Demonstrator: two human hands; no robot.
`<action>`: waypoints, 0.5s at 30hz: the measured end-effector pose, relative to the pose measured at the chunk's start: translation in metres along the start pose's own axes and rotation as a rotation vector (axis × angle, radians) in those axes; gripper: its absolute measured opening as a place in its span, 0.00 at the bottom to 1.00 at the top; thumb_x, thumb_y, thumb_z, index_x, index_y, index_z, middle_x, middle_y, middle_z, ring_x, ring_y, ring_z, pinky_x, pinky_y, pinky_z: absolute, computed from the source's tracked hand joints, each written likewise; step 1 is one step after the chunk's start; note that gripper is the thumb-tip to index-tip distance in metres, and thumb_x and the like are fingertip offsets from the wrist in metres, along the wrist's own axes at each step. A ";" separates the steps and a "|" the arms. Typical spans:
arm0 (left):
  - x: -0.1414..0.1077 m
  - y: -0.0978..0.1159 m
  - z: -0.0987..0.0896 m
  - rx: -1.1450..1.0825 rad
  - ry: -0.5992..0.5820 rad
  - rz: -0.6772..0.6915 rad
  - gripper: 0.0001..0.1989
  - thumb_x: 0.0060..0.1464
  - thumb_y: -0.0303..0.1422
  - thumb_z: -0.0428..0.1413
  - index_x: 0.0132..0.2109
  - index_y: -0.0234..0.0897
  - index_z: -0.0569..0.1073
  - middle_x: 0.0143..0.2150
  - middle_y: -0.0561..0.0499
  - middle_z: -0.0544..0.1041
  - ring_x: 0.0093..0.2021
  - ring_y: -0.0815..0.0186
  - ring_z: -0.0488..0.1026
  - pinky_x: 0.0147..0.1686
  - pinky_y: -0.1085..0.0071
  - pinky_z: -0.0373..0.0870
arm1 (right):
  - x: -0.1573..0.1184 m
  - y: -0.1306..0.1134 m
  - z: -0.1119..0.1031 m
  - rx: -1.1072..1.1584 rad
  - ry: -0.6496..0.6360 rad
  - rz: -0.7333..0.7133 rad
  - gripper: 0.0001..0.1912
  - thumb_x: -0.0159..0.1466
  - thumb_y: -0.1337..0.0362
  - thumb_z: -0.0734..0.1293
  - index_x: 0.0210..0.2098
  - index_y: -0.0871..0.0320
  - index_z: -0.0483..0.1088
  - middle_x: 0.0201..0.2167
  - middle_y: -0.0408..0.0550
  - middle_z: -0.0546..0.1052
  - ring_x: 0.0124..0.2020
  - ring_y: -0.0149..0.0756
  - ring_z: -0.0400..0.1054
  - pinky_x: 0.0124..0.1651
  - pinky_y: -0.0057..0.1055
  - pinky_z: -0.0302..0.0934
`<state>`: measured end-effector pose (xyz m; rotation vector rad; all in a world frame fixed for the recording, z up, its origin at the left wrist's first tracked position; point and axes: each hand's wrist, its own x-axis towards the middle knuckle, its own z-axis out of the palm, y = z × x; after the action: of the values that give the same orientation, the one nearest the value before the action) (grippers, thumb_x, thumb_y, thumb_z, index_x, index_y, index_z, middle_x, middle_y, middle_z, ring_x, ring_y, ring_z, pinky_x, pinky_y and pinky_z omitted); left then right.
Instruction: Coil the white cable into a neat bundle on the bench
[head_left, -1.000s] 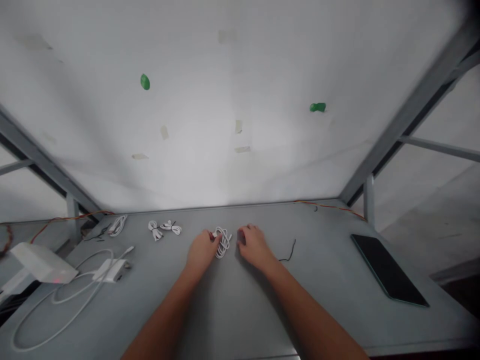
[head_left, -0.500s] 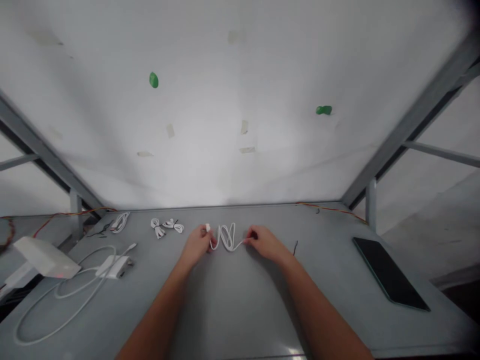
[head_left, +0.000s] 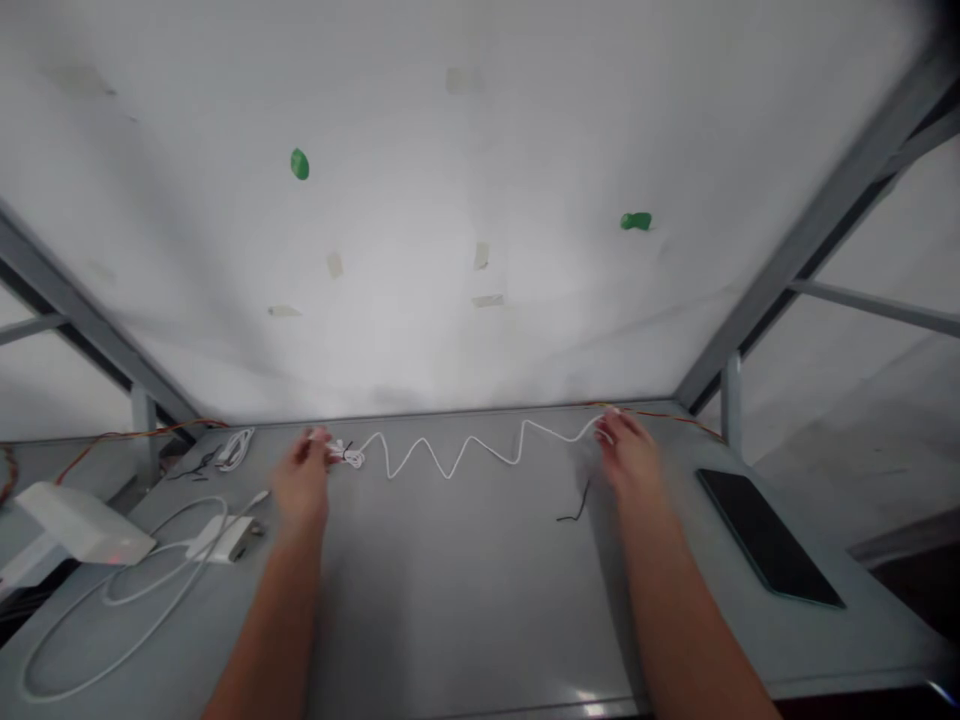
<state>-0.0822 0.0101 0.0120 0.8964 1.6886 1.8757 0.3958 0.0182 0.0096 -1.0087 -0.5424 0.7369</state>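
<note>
— What have you got?
— My left hand (head_left: 300, 483) and right hand (head_left: 628, 455) each pinch an end of a white cable (head_left: 457, 455), zigzagging above the grey table (head_left: 465, 590).
— Anything near?
— A black tablet (head_left: 769, 540) by my right.

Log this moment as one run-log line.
left hand: grips one end of white cable | right hand: grips other end | cable: stretched in zigzag above grey table | black tablet: at right, untouched

two hands (head_left: 300, 485), one stretched white cable (head_left: 457, 455), one dark tablet (head_left: 765, 540), two green marks (head_left: 299, 164).
</note>
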 end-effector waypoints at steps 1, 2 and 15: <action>-0.015 0.003 0.010 0.084 -0.095 0.056 0.18 0.53 0.47 0.62 0.40 0.35 0.79 0.34 0.49 0.80 0.27 0.66 0.75 0.30 0.69 0.74 | -0.012 0.005 0.010 -0.054 -0.040 -0.018 0.16 0.50 0.57 0.82 0.30 0.55 0.74 0.27 0.41 0.78 0.26 0.32 0.71 0.27 0.28 0.66; -0.030 0.006 0.021 0.154 -0.200 0.127 0.20 0.55 0.49 0.62 0.42 0.36 0.81 0.37 0.48 0.81 0.28 0.64 0.77 0.32 0.67 0.76 | -0.025 0.009 0.022 -0.139 -0.120 -0.030 0.18 0.49 0.54 0.82 0.32 0.55 0.76 0.30 0.44 0.80 0.27 0.34 0.72 0.30 0.31 0.68; -0.114 0.012 0.064 0.342 -0.891 0.436 0.10 0.64 0.35 0.58 0.44 0.46 0.85 0.45 0.48 0.86 0.47 0.58 0.81 0.54 0.61 0.77 | -0.124 0.031 0.078 -0.743 -0.846 -0.195 0.07 0.62 0.61 0.73 0.39 0.50 0.84 0.37 0.50 0.85 0.39 0.45 0.76 0.48 0.40 0.68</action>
<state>0.0434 -0.0291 0.0073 1.9918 1.2886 1.0786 0.2520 -0.0233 0.0072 -1.2679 -1.7161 0.7847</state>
